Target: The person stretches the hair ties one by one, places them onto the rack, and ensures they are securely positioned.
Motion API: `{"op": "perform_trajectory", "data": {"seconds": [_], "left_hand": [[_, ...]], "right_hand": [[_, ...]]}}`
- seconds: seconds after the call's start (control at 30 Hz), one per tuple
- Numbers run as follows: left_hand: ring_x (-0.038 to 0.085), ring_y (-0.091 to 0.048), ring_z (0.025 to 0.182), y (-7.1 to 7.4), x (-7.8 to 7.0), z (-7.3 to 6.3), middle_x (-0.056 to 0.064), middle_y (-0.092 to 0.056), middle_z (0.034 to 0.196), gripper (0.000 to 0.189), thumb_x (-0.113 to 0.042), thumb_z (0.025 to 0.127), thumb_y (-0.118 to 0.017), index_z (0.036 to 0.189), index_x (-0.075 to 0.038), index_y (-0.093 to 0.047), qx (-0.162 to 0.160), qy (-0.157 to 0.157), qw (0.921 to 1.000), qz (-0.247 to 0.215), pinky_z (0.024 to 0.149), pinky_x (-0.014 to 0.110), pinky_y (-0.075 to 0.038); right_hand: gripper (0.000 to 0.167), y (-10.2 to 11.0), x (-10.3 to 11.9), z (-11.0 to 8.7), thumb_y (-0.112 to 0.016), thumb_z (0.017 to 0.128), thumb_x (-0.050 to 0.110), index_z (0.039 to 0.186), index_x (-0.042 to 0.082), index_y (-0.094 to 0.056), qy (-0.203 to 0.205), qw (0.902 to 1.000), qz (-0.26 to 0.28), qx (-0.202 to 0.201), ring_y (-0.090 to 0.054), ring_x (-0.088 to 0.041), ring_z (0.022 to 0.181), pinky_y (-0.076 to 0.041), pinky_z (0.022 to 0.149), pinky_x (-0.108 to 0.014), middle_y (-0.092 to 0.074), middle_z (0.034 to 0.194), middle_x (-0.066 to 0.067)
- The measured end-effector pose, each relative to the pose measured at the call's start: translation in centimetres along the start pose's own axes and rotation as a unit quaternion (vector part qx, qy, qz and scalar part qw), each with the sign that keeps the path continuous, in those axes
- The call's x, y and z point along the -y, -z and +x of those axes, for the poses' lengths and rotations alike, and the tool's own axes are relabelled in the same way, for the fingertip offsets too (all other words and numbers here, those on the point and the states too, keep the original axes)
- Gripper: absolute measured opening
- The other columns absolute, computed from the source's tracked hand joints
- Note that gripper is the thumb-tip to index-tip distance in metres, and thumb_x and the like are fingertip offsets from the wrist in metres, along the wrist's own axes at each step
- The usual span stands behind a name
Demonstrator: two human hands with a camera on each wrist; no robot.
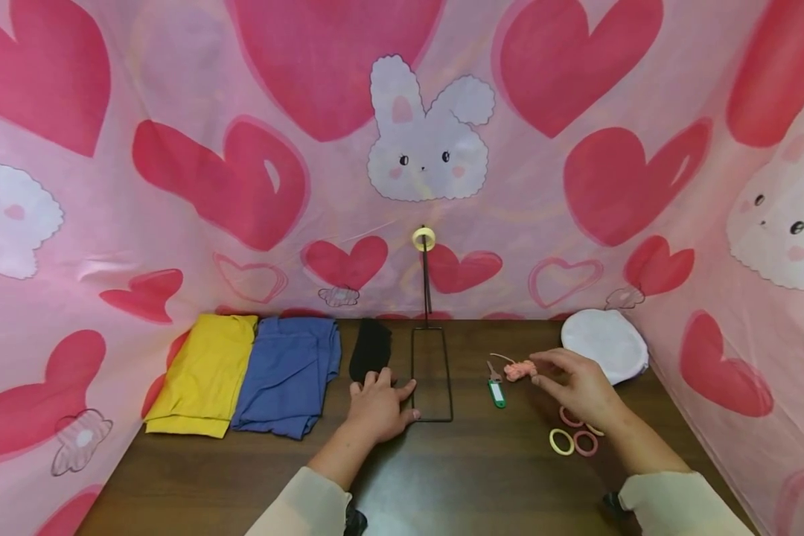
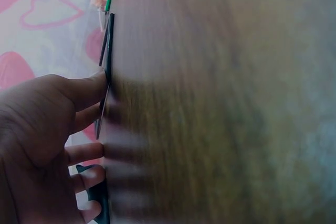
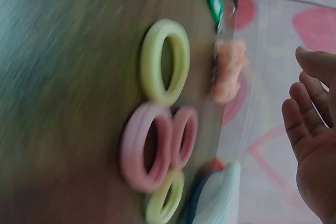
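Now | left hand [image 1: 377, 411], fingers apart, touching the black wire stand [image 1: 426, 320] | right hand [image 1: 581, 383], fingers apart, near the pink bundle [image 1: 519, 371]; rings [image 3: 133, 153] below them.

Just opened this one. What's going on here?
A person's left hand touches a wire stand at its base; a yellow ring is at the stand's top. The right hand holds nothing, raised near a pink trinket but apart from it. Four more rings, two yellow and two pink, lie clustered on the table.
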State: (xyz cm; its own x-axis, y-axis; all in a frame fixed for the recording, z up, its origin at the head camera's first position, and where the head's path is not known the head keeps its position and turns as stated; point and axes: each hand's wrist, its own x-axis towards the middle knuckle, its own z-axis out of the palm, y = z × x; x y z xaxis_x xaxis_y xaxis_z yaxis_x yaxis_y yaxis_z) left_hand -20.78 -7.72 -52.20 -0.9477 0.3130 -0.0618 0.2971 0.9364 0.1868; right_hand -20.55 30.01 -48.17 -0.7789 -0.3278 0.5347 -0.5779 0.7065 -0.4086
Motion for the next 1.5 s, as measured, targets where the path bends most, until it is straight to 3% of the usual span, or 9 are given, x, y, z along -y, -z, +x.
{"op": "perform_trajectory", "data": {"seconds": [0.17,0.33,0.53,0.7,0.97,1.27,1.4,1.5], "left_hand": [[0.035,-0.041,0.13,0.0,0.0,0.0,0.007,-0.047,0.145,0.063,-0.065,0.094,-0.063,0.151,-0.04,-0.054,-0.001,-0.002,1.0,-0.002,0.086,0.051,-0.033],[0.034,-0.041,0.13,0.0,0.0,-0.1,0.007,-0.047,0.146,0.063,-0.065,0.094,-0.064,0.151,-0.039,-0.055,-0.002,0.001,1.0,0.0,0.086,0.051,-0.033],[0.034,-0.041,0.128,0.1,-0.1,-0.1,0.007,-0.047,0.144,0.062,-0.064,0.094,-0.064,0.151,-0.039,-0.055,0.002,0.001,1.0,-0.004,0.085,0.051,-0.032],[0.034,-0.042,0.128,0.1,-0.1,0.0,0.007,-0.047,0.143,0.062,-0.064,0.094,-0.065,0.15,-0.039,-0.056,0.001,0.003,1.0,-0.001,0.084,0.051,-0.032],[0.034,-0.041,0.128,0.1,-0.2,0.0,0.007,-0.047,0.144,0.063,-0.064,0.094,-0.064,0.151,-0.039,-0.055,0.004,0.006,1.0,0.0,0.085,0.051,-0.032],[0.034,-0.042,0.128,0.3,-0.2,-0.1,0.008,-0.047,0.144,0.062,-0.063,0.094,-0.065,0.151,-0.039,-0.055,0.0,0.006,1.0,-0.002,0.085,0.052,-0.033],[0.034,-0.042,0.127,0.2,-0.2,-0.1,0.008,-0.047,0.145,0.063,-0.063,0.094,-0.065,0.151,-0.039,-0.054,0.003,0.005,1.0,0.0,0.086,0.052,-0.033],[0.034,-0.042,0.128,0.2,-0.2,-0.1,0.008,-0.047,0.145,0.063,-0.064,0.094,-0.064,0.152,-0.04,-0.053,0.005,0.003,1.0,0.002,0.086,0.052,-0.033]], "right_hand": [[0.036,0.8,-1.4,-1.3,-0.088,0.081,0.007,0.115,0.009,-0.076,-0.034,0.9985,-0.026,0.035,-0.068,-0.016,0.087,-0.056,0.074,-0.037,-0.074,0.103,-0.001],[0.035,1.2,-2.7,-2.5,-0.089,0.082,0.014,0.115,0.01,-0.077,-0.084,0.9924,-0.035,0.083,-0.068,-0.018,0.097,-0.054,0.084,-0.04,-0.075,0.103,0.002],[0.038,1.6,-3.6,-3.6,-0.089,0.081,0.015,0.117,0.01,-0.077,-0.115,0.9842,-0.031,0.131,-0.069,-0.019,0.105,-0.053,0.09,-0.038,-0.076,0.106,0.004],[0.038,2.0,-3.9,-4.0,-0.088,0.081,0.014,0.117,0.009,-0.076,-0.115,0.98,-0.011,0.162,-0.068,-0.02,0.108,-0.052,0.092,-0.039,-0.076,0.111,0.002],[0.042,2.3,-4.9,-5.0,-0.09,0.077,0.016,0.116,0.009,-0.076,-0.086,0.9796,-0.01,0.181,-0.067,-0.011,0.102,-0.053,0.088,-0.033,-0.076,0.108,0.002],[0.043,2.7,-4.7,-5.2,-0.091,0.075,0.019,0.115,0.01,-0.076,-0.109,0.9722,-0.019,0.206,-0.066,-0.011,0.098,-0.053,0.085,-0.036,-0.075,0.106,0.004],[0.036,2.6,-4.6,-5.2,-0.089,0.078,0.018,0.112,0.012,-0.077,-0.12,0.971,-0.026,0.205,-0.065,-0.008,0.095,-0.053,0.084,-0.035,-0.072,0.1,0.009],[0.028,2.5,-4.7,-5.2,-0.087,0.081,0.014,0.108,0.014,-0.077,-0.108,0.9756,-0.031,0.189,-0.064,-0.004,0.09,-0.053,0.08,-0.034,-0.069,0.094,0.014]]}}
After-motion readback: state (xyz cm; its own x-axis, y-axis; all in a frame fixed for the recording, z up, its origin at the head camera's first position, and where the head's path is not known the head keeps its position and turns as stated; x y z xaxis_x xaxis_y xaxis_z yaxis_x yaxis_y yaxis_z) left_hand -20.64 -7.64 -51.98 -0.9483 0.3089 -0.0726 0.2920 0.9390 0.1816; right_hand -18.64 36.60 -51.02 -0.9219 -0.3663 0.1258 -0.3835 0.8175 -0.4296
